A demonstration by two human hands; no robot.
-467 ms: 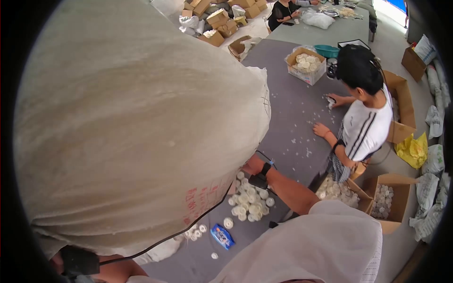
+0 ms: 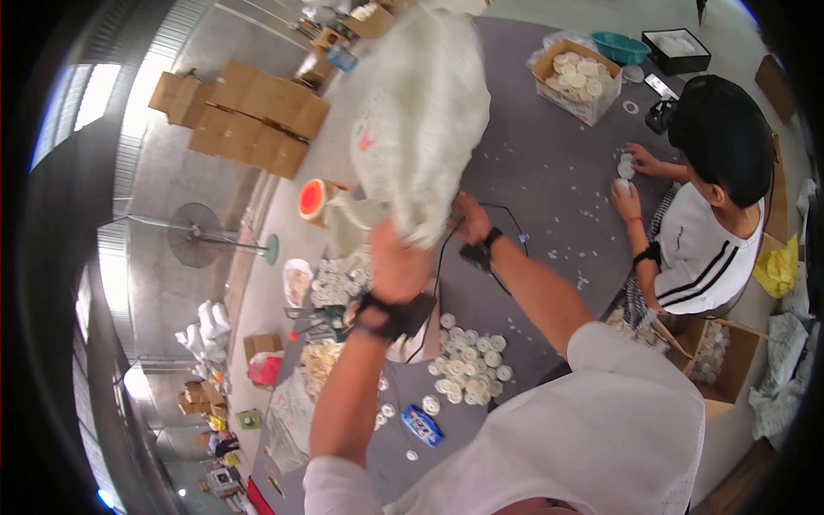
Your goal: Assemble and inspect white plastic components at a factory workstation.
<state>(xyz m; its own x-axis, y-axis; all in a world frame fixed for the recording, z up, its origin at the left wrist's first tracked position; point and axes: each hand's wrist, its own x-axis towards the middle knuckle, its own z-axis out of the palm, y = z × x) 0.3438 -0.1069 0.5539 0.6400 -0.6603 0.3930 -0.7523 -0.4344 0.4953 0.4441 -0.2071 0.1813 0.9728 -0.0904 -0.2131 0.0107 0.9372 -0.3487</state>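
A white woven sack (image 2: 422, 112), bulging and blurred, is tilted up over the far side of the table. Its gathered lower end is in my left hand (image 2: 401, 264), which is closed and smeared by motion. Against the sack's lower right edge, the curled fingers of my right hand (image 2: 470, 220) grip the cloth, their tips partly hidden. Both wrists wear black straps with small dark boxes, and a thin black cable hangs between them. Nearer to me lies a heap of round white plastic pieces (image 2: 468, 367), with a blue packet (image 2: 423, 427) beside it.
At right, a co-worker in a black cap (image 2: 719, 133) handles white discs at the grey table (image 2: 549, 184). A carton of discs (image 2: 577, 77) and a teal basin (image 2: 620, 47) stand farther back. More pieces (image 2: 339, 283) lie left; a fan (image 2: 202, 236) stands beyond.
The sack, which filled the left of the view, has swung away and up. My left hand has come up from the lower left to its end; my right hand has moved farther out.
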